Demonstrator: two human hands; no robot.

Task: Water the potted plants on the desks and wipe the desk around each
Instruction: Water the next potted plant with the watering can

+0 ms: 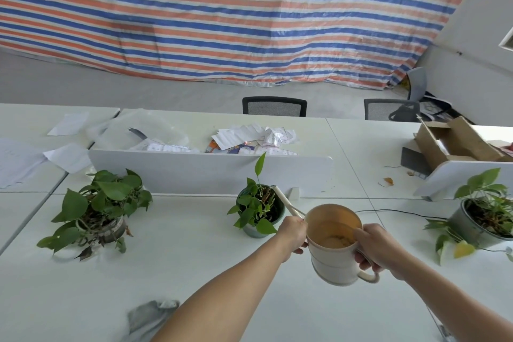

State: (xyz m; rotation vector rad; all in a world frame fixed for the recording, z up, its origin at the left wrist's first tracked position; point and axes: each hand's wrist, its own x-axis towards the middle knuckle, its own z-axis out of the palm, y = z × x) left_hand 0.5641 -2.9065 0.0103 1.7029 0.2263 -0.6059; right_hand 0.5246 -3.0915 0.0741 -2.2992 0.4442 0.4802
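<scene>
Striped tarp across the whole back wall at 12 o'clock. Below it, white desk, with a low divider panel along its far edge. Three pots in a row on the desk: bushy left plant at 9 o'clock, small middle plant at centre, right plant in a metal pot at 3 o'clock. Cream watering can raised off the desk at 4 o'clock of the middle plant, water visible inside, thin spout reaching over that pot's rim. Right hand wrapped round the can's handle. Left hand curled against the can's side at the base of the spout, steadying it. Grey cloth crumpled at 7 o'clock, untouched.

Looks like pouring into the middle pot. Best done by tipping slowly from the handle, keeping the spout tip low over the soil and clear of the leaves, and stopping before any overflow onto the desk.
</scene>
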